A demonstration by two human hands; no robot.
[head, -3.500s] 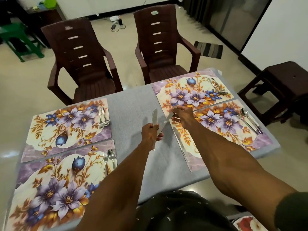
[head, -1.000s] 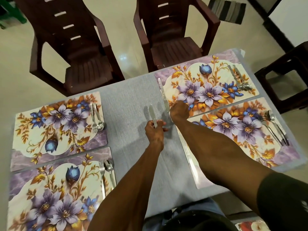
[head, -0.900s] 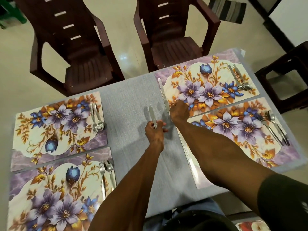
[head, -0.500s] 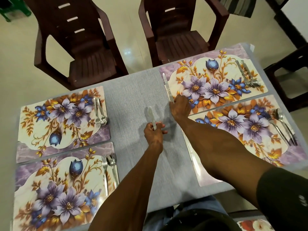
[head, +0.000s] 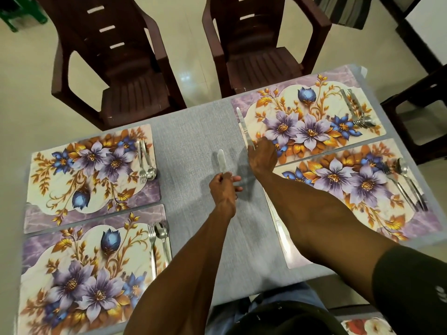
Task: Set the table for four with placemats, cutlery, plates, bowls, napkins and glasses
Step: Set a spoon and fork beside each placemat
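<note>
Four floral placemats lie on the grey table: far left (head: 92, 170), near left (head: 84, 274), far right (head: 309, 112) and near right (head: 350, 189). Each carries a fork and a spoon. A table knife (head: 242, 125) lies along the far right mat's left edge, and my right hand (head: 261, 158) pinches its handle end. Another knife (head: 278, 226) lies along the near right mat's left edge, partly under my right forearm. My left hand (head: 223, 187) grips a knife (head: 221, 160) upright above the table's middle strip.
Two dark brown plastic chairs (head: 261, 61) stand beyond the far edge of the table (head: 193, 131). A dark stool (head: 423, 112) is at the right. A floral plate rim (head: 367, 326) shows at the bottom right.
My right hand took a knife from my left hand and laid it along the far right placemat's left edge, where it still holds the handle. My left hand has stayed put with its knife.
</note>
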